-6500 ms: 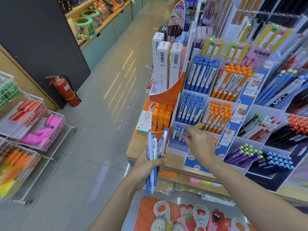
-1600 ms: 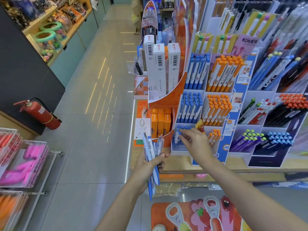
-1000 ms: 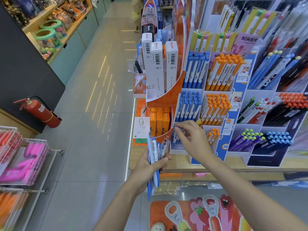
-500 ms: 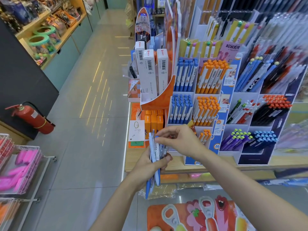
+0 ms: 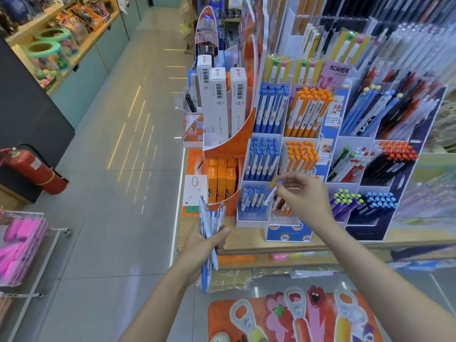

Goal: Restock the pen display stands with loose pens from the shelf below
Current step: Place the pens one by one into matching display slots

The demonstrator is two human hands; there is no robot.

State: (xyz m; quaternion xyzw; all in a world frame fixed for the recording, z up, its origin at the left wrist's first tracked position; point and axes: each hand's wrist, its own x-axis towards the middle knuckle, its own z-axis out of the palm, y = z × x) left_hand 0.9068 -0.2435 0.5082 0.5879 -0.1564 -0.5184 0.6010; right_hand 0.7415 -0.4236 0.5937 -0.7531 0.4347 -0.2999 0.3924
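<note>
Pen [image 5: 272, 193] — white barrel, blue cap, tilted

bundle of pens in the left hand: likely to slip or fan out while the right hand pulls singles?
Probably some. The left hand grips the pen bundle near mid-length only, so the smooth plastic barrels may slide lengthwise; several tips already hang unevenly below the fist. The tops splay apart, suggesting a loose hold. Pens look stiff and light, so the right hand can pinch its blue-capped pen alone.
</note>
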